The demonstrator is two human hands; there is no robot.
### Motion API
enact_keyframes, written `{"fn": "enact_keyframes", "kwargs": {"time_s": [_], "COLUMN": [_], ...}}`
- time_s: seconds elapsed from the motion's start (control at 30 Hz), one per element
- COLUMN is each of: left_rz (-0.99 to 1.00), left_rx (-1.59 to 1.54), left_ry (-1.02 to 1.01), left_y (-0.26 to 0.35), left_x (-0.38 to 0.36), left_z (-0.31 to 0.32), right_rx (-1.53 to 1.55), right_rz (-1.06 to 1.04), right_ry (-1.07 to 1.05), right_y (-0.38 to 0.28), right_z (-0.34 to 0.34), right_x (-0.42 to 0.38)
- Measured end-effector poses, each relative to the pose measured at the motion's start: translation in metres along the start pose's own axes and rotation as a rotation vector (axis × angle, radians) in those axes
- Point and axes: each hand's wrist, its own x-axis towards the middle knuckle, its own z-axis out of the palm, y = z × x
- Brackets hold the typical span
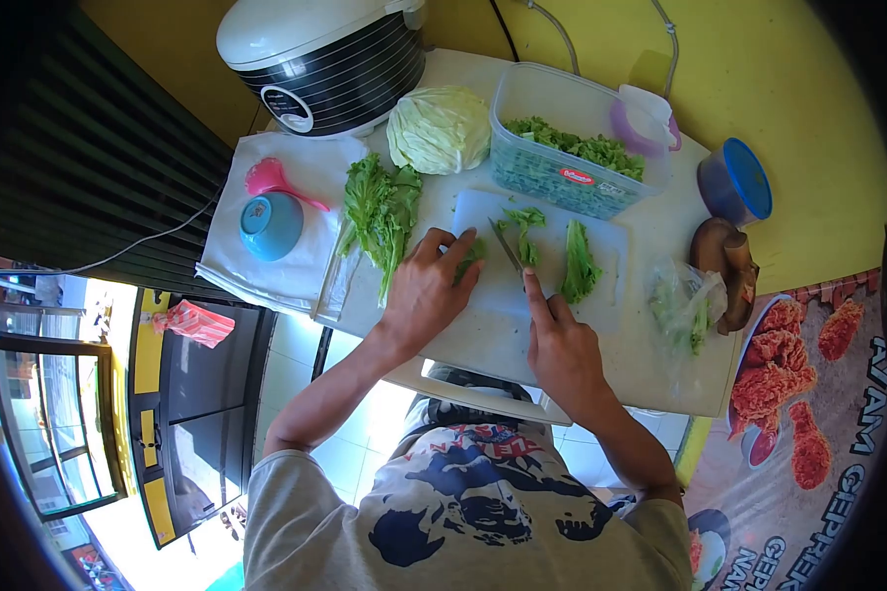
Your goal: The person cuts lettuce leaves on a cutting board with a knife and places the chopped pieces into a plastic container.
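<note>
My right hand (pixel 567 345) is wrapped round the handle of a knife (pixel 506 246), its blade pointing up and left over the white cutting board (pixel 611 241). My left hand (pixel 427 286) lies at the board's left side, fingers bent over a piece of lettuce (pixel 473 258) that they partly hide. Cut lettuce pieces (pixel 525 227) lie just right of the blade. Farther right on the board rests a longer lettuce leaf (pixel 580 262). Beyond my left hand, a bunch of whole lettuce (pixel 379 212) sits on the table.
Behind the board stand a cabbage (pixel 439 131) and a clear plastic tub (pixel 562 187) of cut lettuce. A rice cooker (pixel 330 74), blue bowl (pixel 271 227) and pink ladle (pixel 271 177) are at left. To the right are a plastic bag (pixel 685 305) and a blue-lidded container (pixel 734 182).
</note>
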Motion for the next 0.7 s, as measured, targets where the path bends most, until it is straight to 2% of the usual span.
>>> {"fn": "enact_keyframes", "kwargs": {"time_s": [0.17, 0.57, 0.7], "left_rz": [-0.038, -0.058, -0.126], "left_rx": [-0.105, -0.277, -0.255], "left_ry": [-0.115, -0.063, -0.037], "left_y": [-0.011, -0.023, -0.017], "left_x": [0.002, 0.004, 0.002], "left_z": [-0.006, -0.002, -0.005], "right_rx": [0.152, 0.136, 0.176], "right_rz": [-0.026, 0.080, 0.082], "right_ry": [0.099, 0.077, 0.110], "right_y": [-0.009, -0.024, -0.028], "right_z": [-0.002, 0.012, 0.011], "right_x": [-0.015, -0.027, -0.026]}}
